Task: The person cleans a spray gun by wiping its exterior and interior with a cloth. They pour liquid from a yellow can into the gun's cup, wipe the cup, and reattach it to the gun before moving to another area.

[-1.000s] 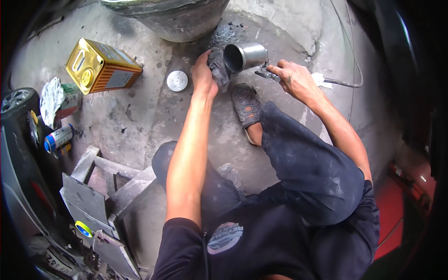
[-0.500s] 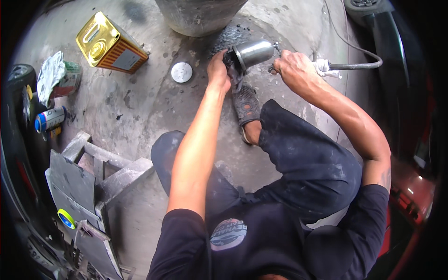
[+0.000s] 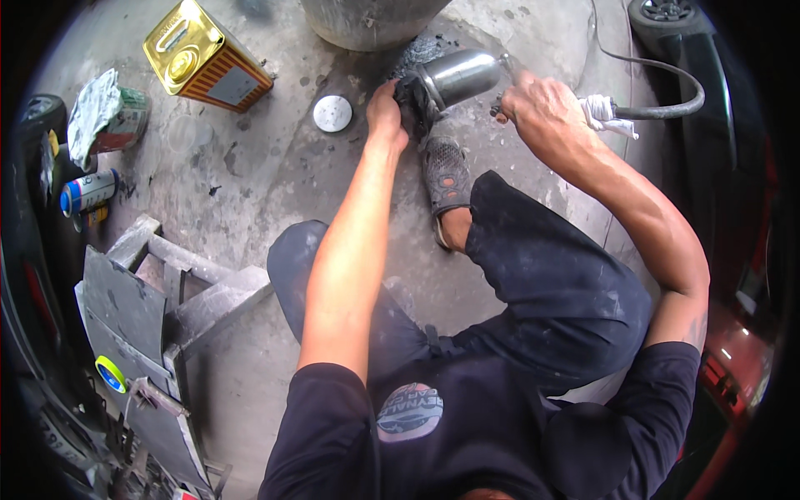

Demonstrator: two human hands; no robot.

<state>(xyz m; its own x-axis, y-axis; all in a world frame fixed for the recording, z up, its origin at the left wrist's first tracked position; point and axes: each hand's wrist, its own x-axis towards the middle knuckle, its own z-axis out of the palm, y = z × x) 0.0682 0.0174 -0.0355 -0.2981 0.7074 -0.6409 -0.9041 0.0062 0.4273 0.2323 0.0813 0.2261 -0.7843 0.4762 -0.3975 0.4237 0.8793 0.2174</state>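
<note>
From the head view, a metal cup (image 3: 462, 77) is held tilted on its side above the concrete floor (image 3: 275, 171), its mouth covered by a dark cloth (image 3: 417, 100) grasped in the left hand (image 3: 386, 117); its inside is hidden. The spray gun (image 3: 497, 108) joined to the cup is gripped by the right hand (image 3: 546, 104). A capped gold tin (image 3: 221, 71), contents unseen, is seen at left, near a white disc (image 3: 333, 113); the inside of a grey tub (image 3: 375, 25) is cut off above.
</note>
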